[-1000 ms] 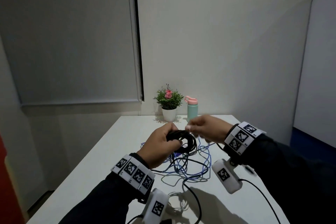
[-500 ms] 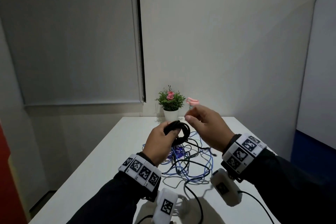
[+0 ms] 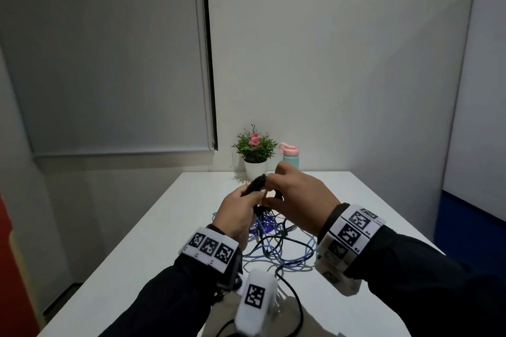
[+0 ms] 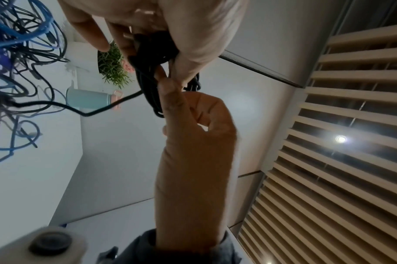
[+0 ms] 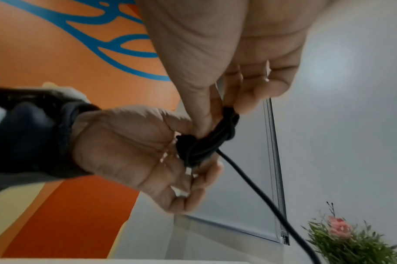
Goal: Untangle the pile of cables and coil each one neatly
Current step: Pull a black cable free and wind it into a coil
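A small black cable coil [image 3: 257,186] is held up above the white table [image 3: 153,230] between both hands. My left hand [image 3: 241,208] grips its lower part, thumb and fingers curled round the loops [image 5: 193,151]. My right hand [image 3: 287,188] pinches the coil's top [image 5: 229,114] between thumb and fingers. A loose black strand [image 5: 256,187] trails from the coil down to the pile. Under the hands lies a tangle of blue and black cables [image 3: 276,249], also seen in the left wrist view as a tangle [image 4: 16,53].
A potted plant [image 3: 254,153] with a pink flower and a teal bottle [image 3: 290,157] with a pink lid stand at the table's far edge. A closed blind covers the window on the left. A white and blue partition stands on the right.
My right hand has come back down onto the coil and now pinches its top. The coil has been drawn into tighter, smaller loops and sits slightly higher.
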A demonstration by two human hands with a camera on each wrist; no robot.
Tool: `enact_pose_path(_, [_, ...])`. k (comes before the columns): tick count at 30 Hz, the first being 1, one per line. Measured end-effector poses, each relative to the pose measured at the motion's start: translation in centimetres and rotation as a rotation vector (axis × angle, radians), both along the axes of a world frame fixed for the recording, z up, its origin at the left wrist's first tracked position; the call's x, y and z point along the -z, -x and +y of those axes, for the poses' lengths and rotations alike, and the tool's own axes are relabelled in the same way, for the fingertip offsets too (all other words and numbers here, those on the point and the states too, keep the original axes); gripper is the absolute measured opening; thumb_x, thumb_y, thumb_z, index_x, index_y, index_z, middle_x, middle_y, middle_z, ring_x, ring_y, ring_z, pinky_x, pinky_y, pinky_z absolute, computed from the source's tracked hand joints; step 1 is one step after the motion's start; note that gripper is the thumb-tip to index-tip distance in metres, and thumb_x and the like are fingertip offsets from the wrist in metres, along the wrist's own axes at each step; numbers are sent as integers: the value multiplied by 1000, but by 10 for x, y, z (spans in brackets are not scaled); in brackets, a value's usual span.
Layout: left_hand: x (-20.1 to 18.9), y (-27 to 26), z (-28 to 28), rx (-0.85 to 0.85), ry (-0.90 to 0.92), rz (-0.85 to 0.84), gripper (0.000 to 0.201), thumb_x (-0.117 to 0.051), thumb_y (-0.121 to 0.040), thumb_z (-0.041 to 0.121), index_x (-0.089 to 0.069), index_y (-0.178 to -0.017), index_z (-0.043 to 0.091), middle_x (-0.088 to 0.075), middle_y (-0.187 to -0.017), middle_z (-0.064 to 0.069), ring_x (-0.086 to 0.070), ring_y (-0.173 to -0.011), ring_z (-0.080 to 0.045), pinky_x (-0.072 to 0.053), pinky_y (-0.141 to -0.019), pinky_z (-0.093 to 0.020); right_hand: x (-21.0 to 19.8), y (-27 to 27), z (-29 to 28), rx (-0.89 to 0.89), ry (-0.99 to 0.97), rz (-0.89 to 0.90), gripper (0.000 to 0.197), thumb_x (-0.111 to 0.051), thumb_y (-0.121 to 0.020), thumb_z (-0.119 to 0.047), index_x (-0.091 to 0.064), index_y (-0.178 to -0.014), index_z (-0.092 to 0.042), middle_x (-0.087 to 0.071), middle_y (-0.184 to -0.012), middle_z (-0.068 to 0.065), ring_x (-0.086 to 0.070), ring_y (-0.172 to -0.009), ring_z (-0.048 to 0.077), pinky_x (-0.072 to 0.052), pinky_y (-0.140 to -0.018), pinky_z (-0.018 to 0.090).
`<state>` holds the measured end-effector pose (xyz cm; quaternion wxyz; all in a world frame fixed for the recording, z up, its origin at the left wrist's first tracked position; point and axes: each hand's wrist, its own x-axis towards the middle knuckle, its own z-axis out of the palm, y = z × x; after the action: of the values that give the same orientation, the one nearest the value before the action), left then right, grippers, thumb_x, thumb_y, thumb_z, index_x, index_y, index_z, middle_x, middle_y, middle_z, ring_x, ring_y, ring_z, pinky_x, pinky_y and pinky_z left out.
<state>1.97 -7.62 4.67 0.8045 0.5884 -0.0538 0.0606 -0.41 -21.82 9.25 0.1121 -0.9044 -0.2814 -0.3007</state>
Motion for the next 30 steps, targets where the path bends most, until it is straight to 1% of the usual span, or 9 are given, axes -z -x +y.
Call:
enact_pose_path(3, [-4,3,3,-26,-123,-5,16,-61,-96,9,-70,-106,17,-71,-76,4,-63,-69,-10,-39,-56,-22,2,-1,-3,-7,10,-81,19,-65,-88,-35,-69,-99,-20,-51,-96,3,-58,-76,27,-42,-56,31])
enact_pose_path(6, [-6,6,1,-33,-71,16,19,-63,-95,9,-71,-112,10,-66,-82,-8,-54,-77,-24,-34,-56,-27,5,-3,-4,75,45,-110,25,-61,-90,-43,-72,-94,-21,-53,-97,2,-58,-74,27,-44,-57,32])
enact_pose_path(10, [-4,8,2,28,21,-14,22,-62,-96,8,-70,-116,1,-71,-70,0,-66,-60,-7,-45,-48,-15,7,-4,-4,101,57,-102,27,-65,-86,-48,-75,-97,-25,-58,-107,0,-59,-85,25,-39,-70,33])
enact_pose_path(14, [2,8,3,86,85,-53,23,-62,-96,8,-69,-116,0,-74,-80,-5,-68,-65,-8,-48,-53,-14,5,-4,1,129,-7,-66,24,-68,-81,-45,-74,-91,-23,-58,-115,-3,-57,-98,22,-37,-78,35])
enact_pose_path(17, [2,8,2,140,111,-61,26,-60,-96,10,-67,-118,-3,-74,-92,-11,-70,-78,-14,-53,-67,-21,4,-3,9,135,-36,-106,21,-65,-78,-35,-66,-83,-15,-60,-111,-1,-54,-96,27,-35,-75,36])
enact_pose_path(21, [-5,8,8,247,120,-38,16,-56,-98,7,-63,-112,4,-70,-78,-3,-67,-72,-12,-54,-70,-27,4,-2,12,76,-117,-167,14,-70,-72,-25,-65,-77,-13,-65,-109,-2,-55,-95,30,-32,-72,36])
enact_pose_path(26, [-17,9,22,352,25,5,27,-58,-94,1,-58,-121,3,-66,-108,-17,-64,-100,-27,-52,-94,-51,7,-7,7,-15,-223,-112,14,-76,-70,-25,-65,-75,-18,-64,-116,-8,-50,-102,26,-37,-80,41])
enact_pose_path(28, [-17,7,28,379,-26,27,31,-60,-93,2,-57,-124,2,-66,-108,-18,-64,-100,-29,-51,-95,-55,12,-9,4,-25,-196,-93,13,-77,-71,-25,-67,-76,-18,-65,-117,-8,-50,-100,26,-38,-81,42])
enact_pose_path(30, [-13,4,30,377,-88,22,23,-65,-94,11,-63,-115,5,-70,-103,-15,-68,-95,-26,-58,-86,-49,19,-11,2,-37,-156,-75,9,-75,-75,-25,-71,-81,-19,-64,-119,-9,-50,-99,26,-39,-81,43])
